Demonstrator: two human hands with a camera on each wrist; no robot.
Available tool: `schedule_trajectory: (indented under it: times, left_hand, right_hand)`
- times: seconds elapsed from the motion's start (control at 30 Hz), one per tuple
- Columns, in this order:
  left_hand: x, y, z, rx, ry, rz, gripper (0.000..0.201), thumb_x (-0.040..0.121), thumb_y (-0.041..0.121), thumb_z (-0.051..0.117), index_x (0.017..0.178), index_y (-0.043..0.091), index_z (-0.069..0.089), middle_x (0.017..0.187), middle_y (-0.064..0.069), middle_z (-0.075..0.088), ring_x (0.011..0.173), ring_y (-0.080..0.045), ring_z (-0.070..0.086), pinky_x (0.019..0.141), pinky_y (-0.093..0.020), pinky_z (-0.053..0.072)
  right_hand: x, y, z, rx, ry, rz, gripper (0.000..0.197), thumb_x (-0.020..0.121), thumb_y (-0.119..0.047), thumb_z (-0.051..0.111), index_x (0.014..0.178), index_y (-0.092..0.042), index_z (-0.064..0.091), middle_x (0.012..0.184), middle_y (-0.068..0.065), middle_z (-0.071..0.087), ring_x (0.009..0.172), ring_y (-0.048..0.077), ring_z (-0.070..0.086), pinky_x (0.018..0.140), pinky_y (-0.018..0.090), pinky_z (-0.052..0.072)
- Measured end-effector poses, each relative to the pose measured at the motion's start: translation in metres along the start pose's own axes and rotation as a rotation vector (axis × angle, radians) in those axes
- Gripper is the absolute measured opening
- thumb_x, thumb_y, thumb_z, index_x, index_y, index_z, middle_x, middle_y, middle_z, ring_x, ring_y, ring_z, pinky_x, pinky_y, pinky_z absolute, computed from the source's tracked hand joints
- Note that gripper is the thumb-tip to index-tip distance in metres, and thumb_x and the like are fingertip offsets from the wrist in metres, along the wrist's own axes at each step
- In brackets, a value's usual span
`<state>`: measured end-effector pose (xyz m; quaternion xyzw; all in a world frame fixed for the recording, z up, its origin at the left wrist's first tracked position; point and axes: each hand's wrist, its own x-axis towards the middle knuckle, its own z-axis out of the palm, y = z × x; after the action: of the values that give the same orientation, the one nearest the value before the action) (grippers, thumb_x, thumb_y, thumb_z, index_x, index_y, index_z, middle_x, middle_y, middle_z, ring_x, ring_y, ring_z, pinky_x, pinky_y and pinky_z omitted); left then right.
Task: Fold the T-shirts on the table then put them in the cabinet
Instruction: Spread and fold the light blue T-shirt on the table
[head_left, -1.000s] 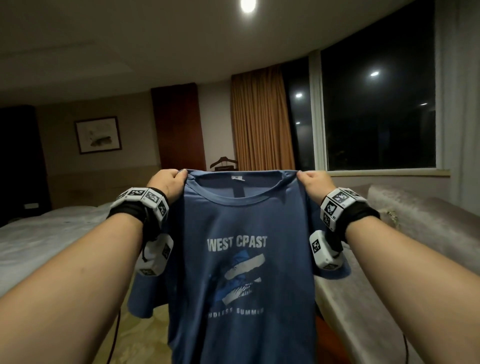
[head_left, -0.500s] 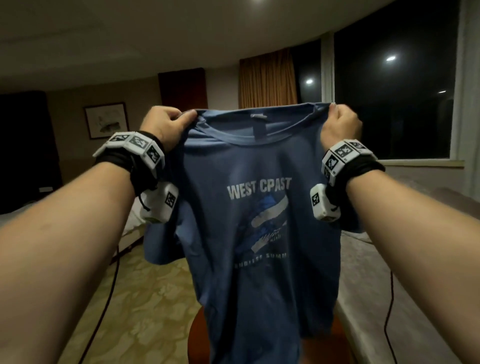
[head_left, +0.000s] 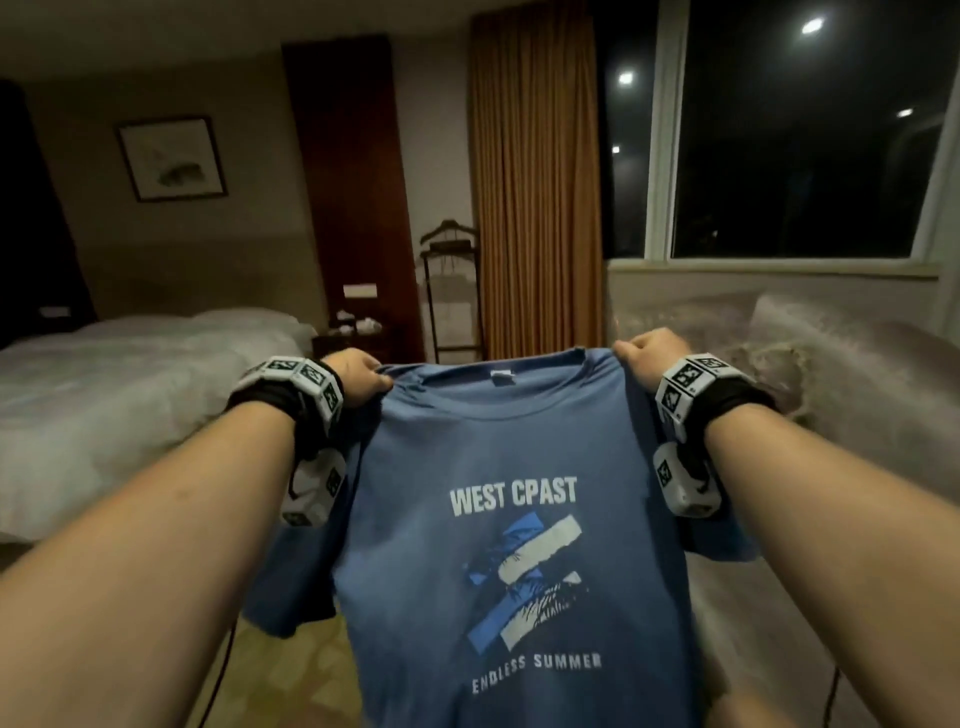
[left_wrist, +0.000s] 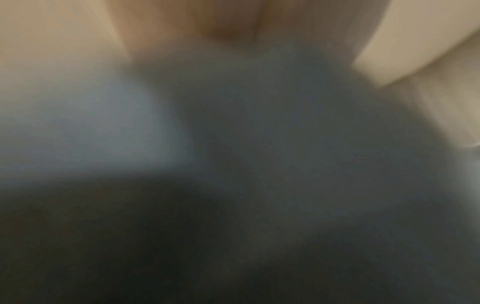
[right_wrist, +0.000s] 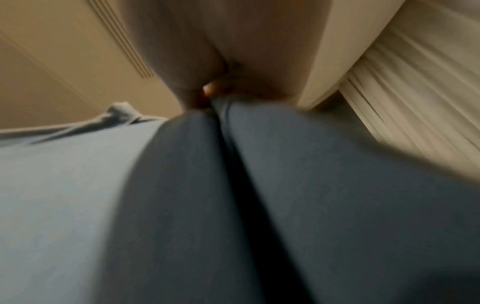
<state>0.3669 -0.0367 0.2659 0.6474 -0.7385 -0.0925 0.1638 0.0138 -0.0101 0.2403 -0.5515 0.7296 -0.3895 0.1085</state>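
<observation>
A blue T-shirt (head_left: 498, 525) with white "WEST CPAST" lettering and a striped print hangs in the air in front of me, front side toward me. My left hand (head_left: 358, 376) grips its left shoulder by the collar. My right hand (head_left: 647, 358) grips its right shoulder. The shirt's lower part runs out of the head view. In the right wrist view my fingers (right_wrist: 197, 67) pinch a fold of the blue T-shirt (right_wrist: 298, 185). The left wrist view is blurred, with blue T-shirt cloth (left_wrist: 259, 144) filling it below my left hand (left_wrist: 233, 22). No cabinet is in view.
A bed with white bedding (head_left: 130, 395) lies to the left. A grey cloth-covered surface (head_left: 779, 623) runs along the right under a dark window (head_left: 800, 145). A clothes valet stand (head_left: 449, 291) and an orange curtain (head_left: 535, 182) stand at the back. Patterned floor (head_left: 291, 670) shows below.
Both hands have come down with the shirt from raised height half a second ago, after lifting it from one second ago. Both grips are unchanged.
</observation>
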Motion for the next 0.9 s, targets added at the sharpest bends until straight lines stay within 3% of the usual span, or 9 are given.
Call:
schedule_trajectory:
  times: [0.07, 0.17, 0.27, 0.33, 0.5, 0.6, 0.73, 0.8, 0.9]
  left_hand:
    - [0.025, -0.013, 0.043, -0.007, -0.049, -0.044, 0.028, 0.094, 0.029, 0.057, 0.107, 0.007, 0.069, 0.104, -0.012, 0.067, 0.093, -0.026, 0.06, 0.075, -0.027, 0.042]
    - [0.061, -0.031, 0.107, 0.031, -0.134, -0.097, 0.032, 0.094, 0.033, 0.056, 0.103, 0.005, 0.068, 0.103, -0.014, 0.066, 0.096, -0.028, 0.06, 0.072, -0.025, 0.039]
    - [0.09, -0.052, 0.171, 0.024, -0.236, -0.166, 0.034, 0.096, 0.034, 0.054, 0.102, 0.004, 0.068, 0.102, -0.017, 0.066, 0.096, -0.029, 0.06, 0.072, -0.026, 0.039]
    - [0.109, -0.068, 0.212, -0.012, -0.283, -0.219, 0.036, 0.097, 0.032, 0.052, 0.11, 0.001, 0.065, 0.111, -0.019, 0.065, 0.105, -0.032, 0.06, 0.08, -0.029, 0.043]
    - [0.158, -0.097, 0.293, -0.185, -0.312, -0.382, 0.033, 0.098, 0.02, 0.051, 0.115, -0.006, 0.06, 0.119, -0.022, 0.063, 0.108, -0.036, 0.059, 0.087, -0.035, 0.046]
    - [0.18, -0.101, 0.323, -0.284, -0.312, -0.427, 0.034, 0.098, 0.013, 0.051, 0.127, -0.003, 0.054, 0.127, -0.016, 0.057, 0.109, -0.028, 0.056, 0.088, -0.031, 0.043]
    - [0.184, -0.116, 0.354, -0.306, -0.351, -0.408, 0.064, 0.091, 0.024, 0.063, 0.147, 0.016, 0.033, 0.141, -0.015, 0.047, 0.123, -0.032, 0.051, 0.098, -0.036, 0.043]
    - [0.177, -0.128, 0.359, -0.236, -0.398, -0.426, 0.07, 0.089, 0.03, 0.064, 0.149, 0.018, 0.029, 0.149, -0.013, 0.038, 0.131, -0.032, 0.044, 0.104, -0.037, 0.039]
    - [0.159, -0.143, 0.356, -0.179, -0.437, -0.464, 0.073, 0.086, 0.035, 0.067, 0.146, 0.01, 0.034, 0.149, -0.011, 0.039, 0.134, -0.03, 0.041, 0.106, -0.035, 0.036]
  right_hand:
    - [0.019, 0.029, 0.035, -0.057, -0.071, 0.1, 0.038, 0.092, -0.042, 0.054, 0.075, -0.01, 0.065, 0.088, 0.011, 0.068, 0.084, 0.029, 0.063, 0.078, 0.032, 0.048]
    - [0.041, 0.071, 0.091, -0.14, -0.139, 0.235, 0.038, 0.09, -0.041, 0.056, 0.096, -0.006, 0.069, 0.101, 0.015, 0.068, 0.093, 0.033, 0.063, 0.088, 0.038, 0.05]
    - [0.058, 0.109, 0.144, -0.204, -0.197, 0.351, 0.039, 0.093, -0.035, 0.056, 0.108, 0.0, 0.065, 0.109, 0.019, 0.064, 0.099, 0.036, 0.061, 0.081, 0.034, 0.044]
    - [0.069, 0.129, 0.179, -0.253, -0.234, 0.408, 0.036, 0.095, -0.033, 0.055, 0.104, 0.001, 0.061, 0.105, 0.02, 0.063, 0.098, 0.036, 0.06, 0.076, 0.034, 0.041]
    - [0.1, 0.169, 0.259, -0.303, -0.31, 0.506, 0.039, 0.094, -0.035, 0.055, 0.11, 0.001, 0.062, 0.112, 0.021, 0.063, 0.102, 0.036, 0.061, 0.077, 0.033, 0.042]
    - [0.108, 0.187, 0.293, -0.297, -0.344, 0.479, 0.036, 0.096, -0.028, 0.05, 0.119, -0.002, 0.06, 0.122, 0.018, 0.061, 0.112, 0.034, 0.057, 0.08, 0.03, 0.041]
    - [0.102, 0.199, 0.327, -0.236, -0.432, 0.41, 0.053, 0.095, -0.019, 0.051, 0.145, -0.011, 0.036, 0.146, 0.014, 0.041, 0.132, 0.031, 0.042, 0.108, 0.033, 0.034]
    - [0.096, 0.196, 0.339, -0.248, -0.462, 0.365, 0.06, 0.095, -0.018, 0.053, 0.149, -0.011, 0.029, 0.151, 0.013, 0.032, 0.136, 0.031, 0.036, 0.112, 0.035, 0.031]
    - [0.081, 0.179, 0.351, -0.31, -0.452, 0.275, 0.055, 0.093, -0.018, 0.052, 0.145, -0.012, 0.036, 0.151, 0.013, 0.03, 0.133, 0.033, 0.04, 0.11, 0.037, 0.035]
